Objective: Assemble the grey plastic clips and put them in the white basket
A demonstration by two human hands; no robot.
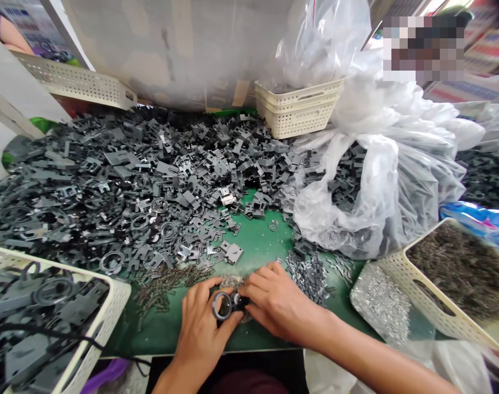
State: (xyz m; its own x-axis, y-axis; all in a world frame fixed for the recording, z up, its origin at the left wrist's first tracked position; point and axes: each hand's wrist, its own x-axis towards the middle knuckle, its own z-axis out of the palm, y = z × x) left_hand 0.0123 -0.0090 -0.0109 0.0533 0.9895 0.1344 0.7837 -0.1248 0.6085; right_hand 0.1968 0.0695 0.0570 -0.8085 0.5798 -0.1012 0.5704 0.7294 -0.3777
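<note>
Single view, worn on the head, looking forward and down over the near edge of the green table [257,246]. Close range: left hand [200,334] and right hand [282,306] sit low at centre, right forearm running to the lower right corner. Farther up the frame, a heap of grey plastic parts [150,164], then a stack of white baskets [298,109] against the far table edge.

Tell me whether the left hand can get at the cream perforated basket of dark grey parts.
Likely yes: the left hand lies close to the cream perforated plastic basket, with only green work mat and small dark pieces between, though it is holding a black ring-shaped part.
</note>
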